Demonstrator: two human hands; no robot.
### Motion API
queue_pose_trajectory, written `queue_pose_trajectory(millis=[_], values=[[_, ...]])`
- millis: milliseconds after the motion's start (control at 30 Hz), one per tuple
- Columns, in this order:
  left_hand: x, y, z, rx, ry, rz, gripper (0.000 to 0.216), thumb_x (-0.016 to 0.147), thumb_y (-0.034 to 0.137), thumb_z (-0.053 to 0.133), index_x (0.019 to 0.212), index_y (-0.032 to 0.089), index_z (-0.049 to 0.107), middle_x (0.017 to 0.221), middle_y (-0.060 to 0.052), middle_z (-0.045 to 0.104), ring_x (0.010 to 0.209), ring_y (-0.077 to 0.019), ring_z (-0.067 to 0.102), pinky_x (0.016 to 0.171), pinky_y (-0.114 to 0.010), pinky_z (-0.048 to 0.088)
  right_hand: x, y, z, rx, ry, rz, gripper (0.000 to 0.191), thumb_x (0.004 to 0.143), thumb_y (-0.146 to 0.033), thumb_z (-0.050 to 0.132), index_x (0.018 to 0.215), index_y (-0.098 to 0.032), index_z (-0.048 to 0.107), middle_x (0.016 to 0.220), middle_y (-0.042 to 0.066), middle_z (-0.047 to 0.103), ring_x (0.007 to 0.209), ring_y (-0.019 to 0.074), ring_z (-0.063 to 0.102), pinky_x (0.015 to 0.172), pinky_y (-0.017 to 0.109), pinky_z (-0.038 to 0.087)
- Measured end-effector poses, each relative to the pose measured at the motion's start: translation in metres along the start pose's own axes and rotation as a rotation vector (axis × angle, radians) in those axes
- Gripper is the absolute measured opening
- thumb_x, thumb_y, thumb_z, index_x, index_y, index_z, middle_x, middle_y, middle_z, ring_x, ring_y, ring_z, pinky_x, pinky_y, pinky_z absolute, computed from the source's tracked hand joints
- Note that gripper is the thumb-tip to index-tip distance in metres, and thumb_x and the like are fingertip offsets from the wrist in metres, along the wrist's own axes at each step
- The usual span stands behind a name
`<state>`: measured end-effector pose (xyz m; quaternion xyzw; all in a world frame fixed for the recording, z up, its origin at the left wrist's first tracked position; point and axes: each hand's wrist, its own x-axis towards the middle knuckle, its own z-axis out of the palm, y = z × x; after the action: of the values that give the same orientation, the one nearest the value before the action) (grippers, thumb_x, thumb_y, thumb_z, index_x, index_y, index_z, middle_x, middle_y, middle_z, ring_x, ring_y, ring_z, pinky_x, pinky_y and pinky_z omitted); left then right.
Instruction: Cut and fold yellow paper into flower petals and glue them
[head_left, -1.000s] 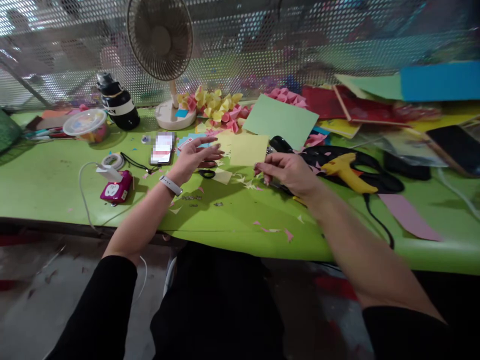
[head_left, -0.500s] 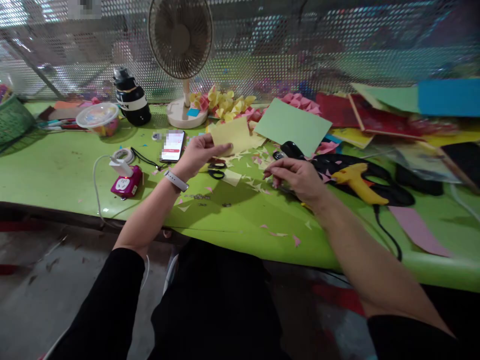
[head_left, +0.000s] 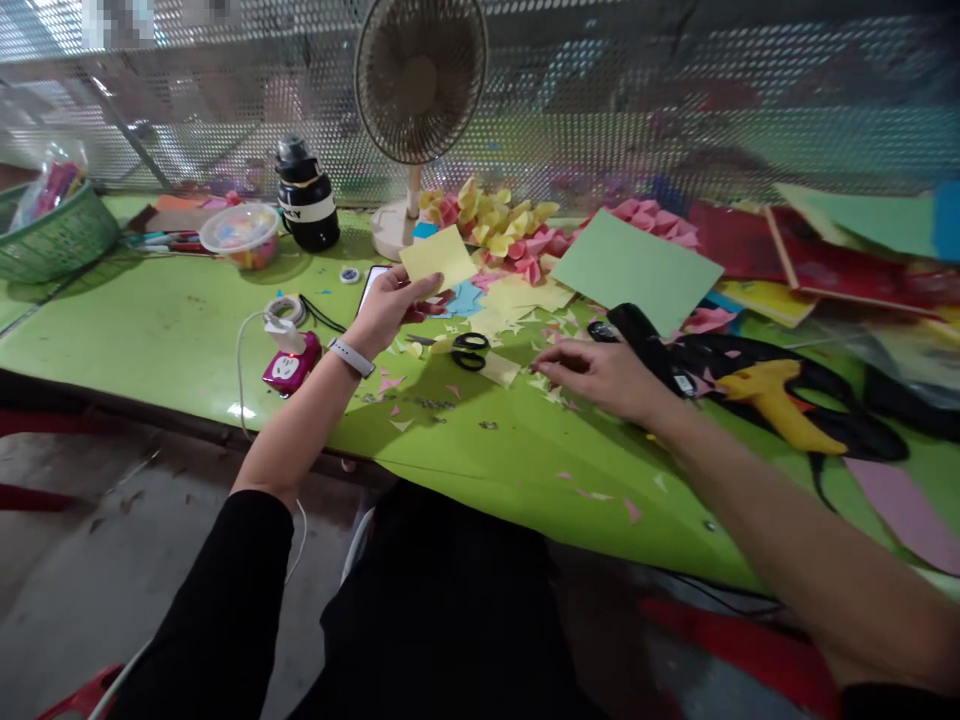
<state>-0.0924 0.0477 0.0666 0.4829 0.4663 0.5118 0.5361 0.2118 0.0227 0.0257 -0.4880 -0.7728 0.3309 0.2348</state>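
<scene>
Between the thumb and fingers of my left hand (head_left: 396, 305) is a piece of yellow paper (head_left: 441, 258), lifted above the table. My right hand (head_left: 596, 375) hovers low over small paper scraps, fingers stretched loosely to the left with nothing visible in them. Just left of its fingertips lies a small pale yellow paper piece (head_left: 504, 370), beside black-handled scissors (head_left: 470, 351). More yellow sheets (head_left: 517, 300) and blue paper pieces (head_left: 463, 298) lie beyond, near a large light green sheet (head_left: 637, 268).
A yellow glue gun (head_left: 784, 400) rests on the right. Folded yellow and pink paper flowers (head_left: 502, 222) are heaped behind, next to a fan (head_left: 420, 85). A black bottle (head_left: 307, 205), plastic tub (head_left: 241, 235), phone (head_left: 373, 285) and purple power adapter (head_left: 291, 368) stand left.
My left hand has raised the yellow paper away from the sheets, uncovering the blue pieces and scissors. My right hand's fingers have straightened toward the small yellow piece. The view has shifted left.
</scene>
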Motion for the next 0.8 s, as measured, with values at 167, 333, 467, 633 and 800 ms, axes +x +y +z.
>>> queue_pose_trajectory(millis=[167, 333, 467, 633, 800], values=[[0.004, -0.011, -0.012, -0.031, -0.024, -0.011, 0.026, 0.084, 0.027, 0.077, 0.102, 0.014, 0.065, 0.088, -0.004, 0.075, 0.062, -0.0071, 0.071, 0.047, -0.014, 0.043, 0.027, -0.027, 0.012, 0.047, -0.014, -0.015, 0.022, 0.089, -0.045, 0.07, 0.094, -0.025, 0.076, 0.08, 0.007, 0.071, 0.059, 0.0176, 0.057, 0.056, 0.036, 0.046], [0.005, -0.017, -0.024, 0.034, 0.004, 0.012, 0.027, 0.081, 0.032, 0.079, 0.096, 0.015, 0.065, 0.081, -0.002, 0.073, 0.056, -0.0058, 0.066, 0.045, -0.015, 0.039, 0.066, -0.039, 0.053, 0.033, -0.018, -0.07, 0.025, 0.086, -0.039, 0.075, 0.109, -0.027, 0.074, 0.113, 0.011, 0.069, 0.082, 0.022, 0.064, 0.076, 0.044, 0.055], [0.006, -0.017, -0.031, 0.035, 0.023, 0.002, 0.026, 0.082, 0.033, 0.077, 0.096, 0.015, 0.065, 0.081, -0.002, 0.074, 0.056, -0.0052, 0.065, 0.046, -0.015, 0.038, 0.084, -0.045, 0.077, -0.025, -0.052, -0.06, 0.015, 0.078, -0.033, 0.081, 0.089, -0.024, 0.075, 0.107, 0.01, 0.066, 0.084, 0.0237, 0.064, 0.081, 0.047, 0.054], [0.007, -0.018, -0.033, 0.077, -0.074, -0.031, 0.024, 0.084, 0.033, 0.076, 0.094, 0.013, 0.066, 0.076, -0.004, 0.074, 0.051, -0.0043, 0.062, 0.044, -0.015, 0.036, 0.069, -0.04, 0.06, 0.27, -0.01, -0.027, 0.026, 0.082, -0.048, 0.076, 0.086, -0.023, 0.071, 0.088, 0.006, 0.071, 0.079, 0.0215, 0.065, 0.078, 0.044, 0.056], [0.004, -0.029, -0.022, 0.128, -0.169, -0.152, 0.024, 0.086, 0.032, 0.076, 0.091, 0.011, 0.065, 0.08, -0.009, 0.075, 0.053, -0.0058, 0.064, 0.048, -0.017, 0.041, 0.043, -0.014, 0.034, 0.373, 0.206, 0.032, 0.028, 0.082, -0.049, 0.077, 0.089, -0.024, 0.068, 0.087, 0.005, 0.071, 0.078, 0.0202, 0.067, 0.075, 0.039, 0.057]])
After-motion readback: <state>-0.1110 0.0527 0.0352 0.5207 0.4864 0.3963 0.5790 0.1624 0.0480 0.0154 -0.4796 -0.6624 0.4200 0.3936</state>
